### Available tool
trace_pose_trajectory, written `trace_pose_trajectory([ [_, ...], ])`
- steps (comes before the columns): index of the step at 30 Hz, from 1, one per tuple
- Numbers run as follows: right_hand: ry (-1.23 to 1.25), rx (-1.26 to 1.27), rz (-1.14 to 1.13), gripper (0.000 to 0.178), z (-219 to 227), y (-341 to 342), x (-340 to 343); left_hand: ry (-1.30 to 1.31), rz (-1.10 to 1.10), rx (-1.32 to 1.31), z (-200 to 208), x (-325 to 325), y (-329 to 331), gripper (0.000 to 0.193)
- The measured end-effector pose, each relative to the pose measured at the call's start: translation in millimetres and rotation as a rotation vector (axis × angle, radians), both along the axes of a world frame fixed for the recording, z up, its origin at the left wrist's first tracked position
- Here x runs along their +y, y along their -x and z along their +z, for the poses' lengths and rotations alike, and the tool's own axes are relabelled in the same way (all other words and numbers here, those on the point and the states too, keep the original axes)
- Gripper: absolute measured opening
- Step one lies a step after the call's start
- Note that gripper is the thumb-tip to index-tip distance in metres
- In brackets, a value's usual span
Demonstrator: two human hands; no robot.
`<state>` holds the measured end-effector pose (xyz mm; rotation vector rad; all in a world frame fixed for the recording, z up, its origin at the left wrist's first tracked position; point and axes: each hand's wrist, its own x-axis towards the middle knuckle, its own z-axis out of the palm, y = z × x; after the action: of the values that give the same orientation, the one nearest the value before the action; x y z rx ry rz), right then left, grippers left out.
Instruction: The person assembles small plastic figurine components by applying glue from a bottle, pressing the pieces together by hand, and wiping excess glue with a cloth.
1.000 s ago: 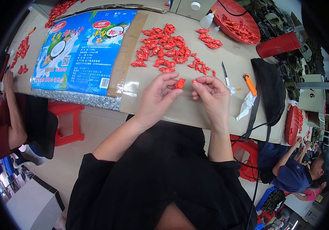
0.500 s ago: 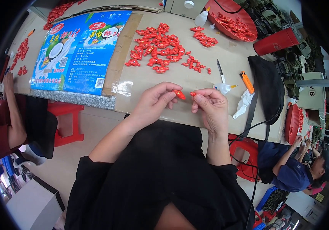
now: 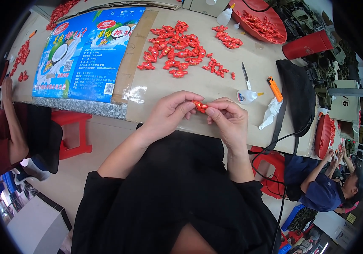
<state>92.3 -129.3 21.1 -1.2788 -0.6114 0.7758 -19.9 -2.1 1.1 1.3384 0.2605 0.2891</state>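
**Two-Handed Hold on a Small Red Piece, Labelled Carton at Left**

The left hand (image 3: 171,111) grips a glossy red piece (image 3: 199,106) with yellow marks, its thumb and fingers closed on the left end. The right hand (image 3: 230,120) has thumb and forefinger closed at the right end of the same piece. Whether a separate smaller part sits between the right fingertips cannot be told. The piece is raised above the near edge of the table (image 3: 147,91), between both hands.

Far side: a cluster of similar red pieces (image 3: 177,46) lies on the table. To its right are a group of tiny red parts (image 3: 215,67) and, farther off, a second small cluster (image 3: 228,38). A red tray (image 3: 255,35) at far right contains more red parts.

Right side: a knife (image 3: 245,74), a white bottle (image 3: 247,97) lying on its side with a yellow tip, an orange cutter (image 3: 275,89) and a crumpled white tissue (image 3: 270,114), next to a black bag (image 3: 299,101).

Labelling: the blue carton sheet (image 3: 84,55) at left carries large lettering, red oval logos, coconut pictures, a square code and — at its near right corner — a barcode. The bottle's label is too small to read.
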Motion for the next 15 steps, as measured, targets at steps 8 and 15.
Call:
trace_pose_trajectory([
  [8,0.035,-0.019,-0.007,0.006,2.1,1.7,0.4,-0.071,-0.001,0.002,2.7,-0.1,0.8,0.02],
  [15,0.061,-0.135,-0.014,0.006,2.7,3.4,0.3,-0.109,-0.002,0.022,2.0,0.5,1.6,0.02],
])
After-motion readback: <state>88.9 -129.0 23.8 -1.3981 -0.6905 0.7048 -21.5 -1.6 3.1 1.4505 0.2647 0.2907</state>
